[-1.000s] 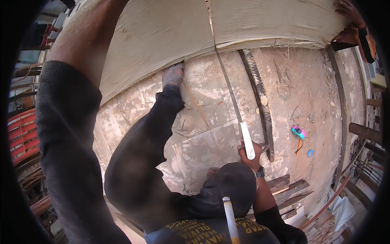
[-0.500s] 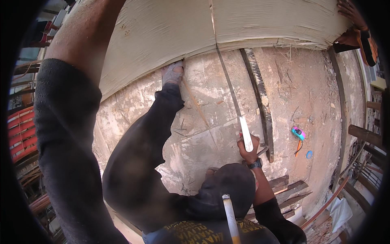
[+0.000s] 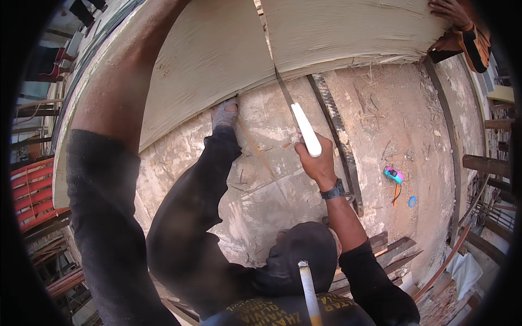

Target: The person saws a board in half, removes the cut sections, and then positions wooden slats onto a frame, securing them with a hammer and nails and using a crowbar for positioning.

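Observation:
My right hand is closed around the white handle of a handsaw. Its blade runs up to the near edge of a pale plywood sheet. There it meets a narrow cut that continues away through the sheet; the far part of the blade is hidden. Over the left part of the plywood stretches my left forearm, and the hand beyond it lies outside the picture. At the far right, another person's hand lies flat on the sheet.
A dark timber strip lies on the dusty floor right of the saw. Farther right are a pink-and-turquoise tape measure and a blue disc. Offcut boards lie by my right arm. My foot is at the sheet's edge.
The saw and my right hand have moved forward toward the plywood, so less blade shows on the near side. The view has shifted slightly.

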Available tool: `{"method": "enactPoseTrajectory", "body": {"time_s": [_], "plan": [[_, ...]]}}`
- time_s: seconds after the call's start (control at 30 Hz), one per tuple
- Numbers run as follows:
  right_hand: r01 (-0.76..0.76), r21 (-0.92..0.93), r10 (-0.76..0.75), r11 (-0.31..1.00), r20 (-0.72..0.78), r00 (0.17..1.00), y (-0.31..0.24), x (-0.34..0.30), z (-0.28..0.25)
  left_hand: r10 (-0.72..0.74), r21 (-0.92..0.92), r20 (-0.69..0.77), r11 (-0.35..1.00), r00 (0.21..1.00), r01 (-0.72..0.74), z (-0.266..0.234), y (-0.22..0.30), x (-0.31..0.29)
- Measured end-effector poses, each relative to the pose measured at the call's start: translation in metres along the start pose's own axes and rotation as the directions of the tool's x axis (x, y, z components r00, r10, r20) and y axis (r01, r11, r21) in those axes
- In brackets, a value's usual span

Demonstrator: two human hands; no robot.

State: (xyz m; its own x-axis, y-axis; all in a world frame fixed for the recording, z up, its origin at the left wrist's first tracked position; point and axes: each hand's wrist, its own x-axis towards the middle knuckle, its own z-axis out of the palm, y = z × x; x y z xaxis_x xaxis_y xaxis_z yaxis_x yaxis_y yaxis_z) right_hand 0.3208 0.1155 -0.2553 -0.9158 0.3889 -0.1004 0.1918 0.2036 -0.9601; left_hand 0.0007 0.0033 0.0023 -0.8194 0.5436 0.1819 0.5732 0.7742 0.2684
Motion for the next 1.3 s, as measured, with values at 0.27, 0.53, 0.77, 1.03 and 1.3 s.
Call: {"method": "enactPoseTrajectory", "body": {"time_s": [0.27, 0.53, 0.77, 1.03, 1.3], "plan": [[-0.033, 0.031, 0.031, 0.999, 0.055, 0.998, -0.019, -0.073, -0.043, -0.058, -0.145, 0.072, 0.987, 0.996, 0.068, 0.002, -0.009, -0.013], [-0.025, 0.021, 0.024, 0.999, 0.064, 0.998, -0.018, -0.031, -0.028, -0.007, -0.006, -0.031, 1.0, 0.999, 0.007, 0.014, -0.014, -0.012], [-0.006, 0.006, 0.006, 1.0, 0.039, 0.999, 0.0, 0.005, -0.022, 0.037, 0.032, -0.057, 0.999, 0.998, -0.036, 0.008, 0.004, -0.009], [-0.07, 0.018, 0.068, 0.997, 0.092, 0.993, -0.016, -0.09, -0.052, -0.101, 0.068, -0.052, 0.992, 0.993, 0.105, 0.002, -0.003, -0.017], [-0.013, -0.015, 0.013, 1.0, 0.008, 1.0, 0.009, 0.029, -0.005, -0.067, 0.043, -0.062, 0.997, 0.996, 0.07, 0.004, 0.025, -0.011]]}}
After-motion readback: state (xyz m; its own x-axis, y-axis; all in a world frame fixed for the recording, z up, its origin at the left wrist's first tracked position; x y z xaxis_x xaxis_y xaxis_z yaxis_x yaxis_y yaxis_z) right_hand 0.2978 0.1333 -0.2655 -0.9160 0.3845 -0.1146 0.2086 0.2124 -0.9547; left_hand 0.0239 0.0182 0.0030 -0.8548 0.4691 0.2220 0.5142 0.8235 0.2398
